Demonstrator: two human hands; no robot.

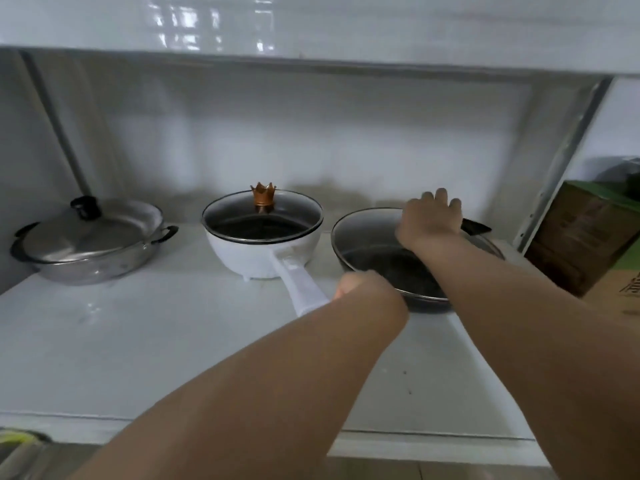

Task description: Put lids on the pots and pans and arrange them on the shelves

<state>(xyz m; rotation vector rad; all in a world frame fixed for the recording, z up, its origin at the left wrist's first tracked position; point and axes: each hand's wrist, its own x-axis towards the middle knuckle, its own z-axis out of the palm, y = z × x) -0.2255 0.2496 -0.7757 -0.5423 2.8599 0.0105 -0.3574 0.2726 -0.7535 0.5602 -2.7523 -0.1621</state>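
front half of shelf (138, 341) bare, open to reach. rear blocked by steel pot (90, 244), white pan (263, 244), black pan (381, 265); cardboard box (588, 237) right.

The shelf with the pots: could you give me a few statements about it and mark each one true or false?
1. Three pieces of cookware stand on the shelf. True.
2. The white pan has a lid with a crown-shaped knob. True.
3. The steel pot at the left has no lid. False: a metal lid with a black knob covers it.
4. The right hand rests on the glass lid of the dark pan. True.
5. The left hand holds the white pan's handle. False: it is at the dark pan's near rim.
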